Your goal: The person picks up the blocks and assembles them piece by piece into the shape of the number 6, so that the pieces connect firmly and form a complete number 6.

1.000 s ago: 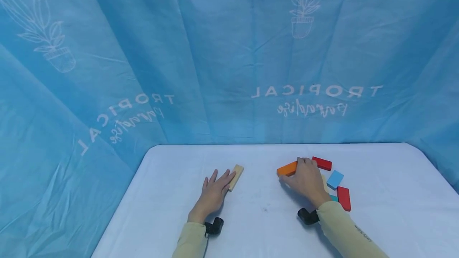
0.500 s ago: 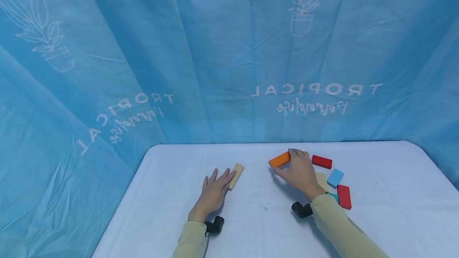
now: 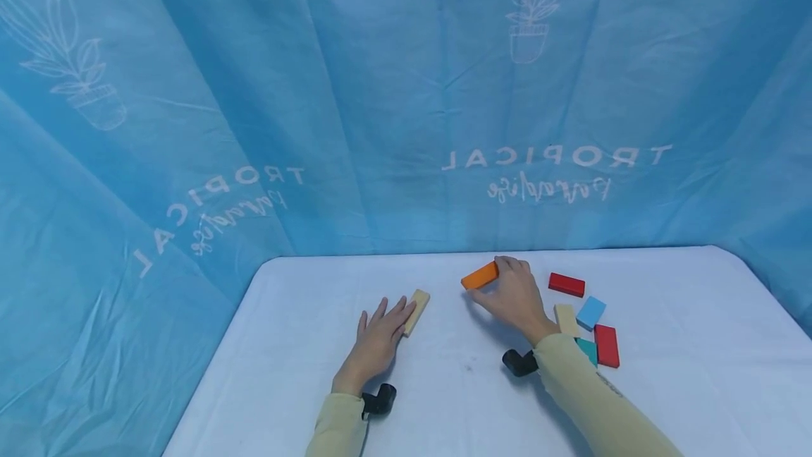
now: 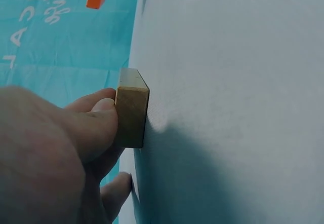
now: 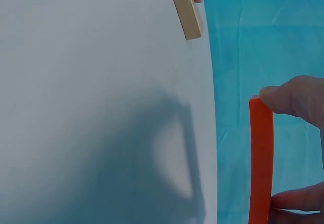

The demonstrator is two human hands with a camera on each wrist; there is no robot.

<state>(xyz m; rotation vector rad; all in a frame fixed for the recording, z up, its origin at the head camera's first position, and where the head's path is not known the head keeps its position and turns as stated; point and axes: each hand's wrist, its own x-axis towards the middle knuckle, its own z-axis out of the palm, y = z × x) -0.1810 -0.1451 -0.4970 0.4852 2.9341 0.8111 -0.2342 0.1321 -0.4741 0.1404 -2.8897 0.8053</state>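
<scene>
The left hand (image 3: 376, 344) rests on a wooden block (image 4: 132, 112) lying flat on the table (image 3: 444, 400), left of centre. Its fingers are spread and mostly straight, the tips on the block's upper face and the thumb touching it at the near end.

The right hand (image 3: 517, 298) pinches an orange block (image 3: 480, 276) between thumb and fingers, a narrow grip across its length. This block is clear of the table, to the right of the wooden one and somewhat farther back, its shadow falling on the cloth below.

To the right of that hand lie five more blocks: a red block (image 3: 567, 284) at the far side, then a blue block (image 3: 591, 313), a pale block (image 3: 567, 320) just left of it, a teal block (image 3: 588, 351) partly hidden by the right sleeve (image 3: 596, 393), and a second red block (image 3: 607, 345) right of the teal one. A blue curtain (image 3: 380, 90) hangs behind.
</scene>
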